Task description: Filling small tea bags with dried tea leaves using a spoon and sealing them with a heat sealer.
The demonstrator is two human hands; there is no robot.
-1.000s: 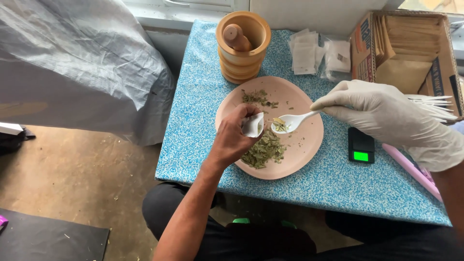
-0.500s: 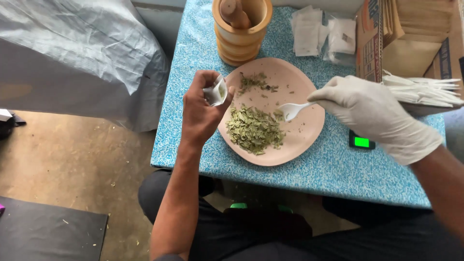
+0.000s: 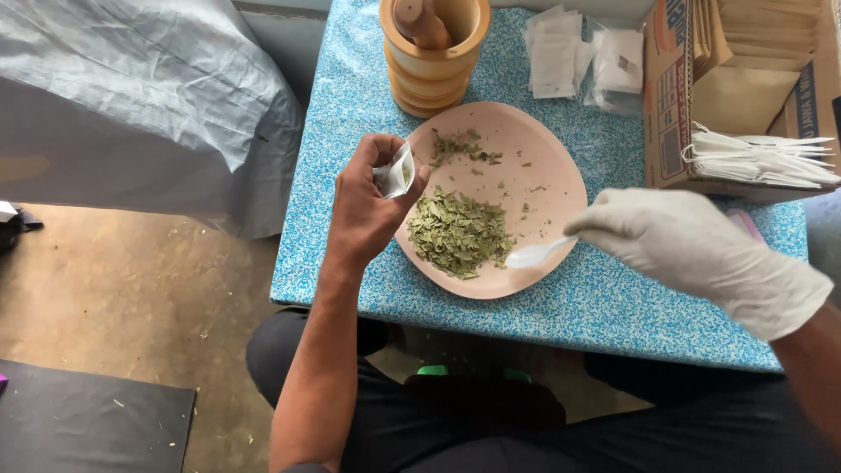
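The left hand (image 3: 368, 206), bare, was closed around a small white sachet (image 3: 396, 174), pinching it with its mouth held open toward the pink plate (image 3: 561, 188) and just over the plate's left rim. The right hand (image 3: 679, 241), in a white glove, gripped the handle of a white plastic spoon (image 3: 536, 254), whose bowl rested low at the plate's near-right edge, beside the heap of dried green leaves (image 3: 460, 232) in the plate's middle. The spoon's bowl looked nearly empty.

To do the scooping well, I judged that the spoon should slide under the edge of the heap and take a modest load — a heaped bowl would likely spill over the narrow sachet mouth. Keeping the sachet over the plate would let stray flakes fall back among the leaves, and the thumb and finger ought to hold its mouth wide.

Beyond the plate, at its far side, stood a wooden mortar (image 3: 434, 61) with a pestle (image 3: 419, 19) leaning inside. To the far right of the plate lay a loose stack of flat white sachets (image 3: 554, 54) and a clear bag (image 3: 618, 70) of more. Right of the plate sat an open cardboard box (image 3: 670, 96) with a blue-and-red printed side, holding brown paper envelopes (image 3: 753, 61); a bundle of white plastic spoons (image 3: 762, 158) lay across its near edge. All rested on the blue speckled table (image 3: 561, 324).
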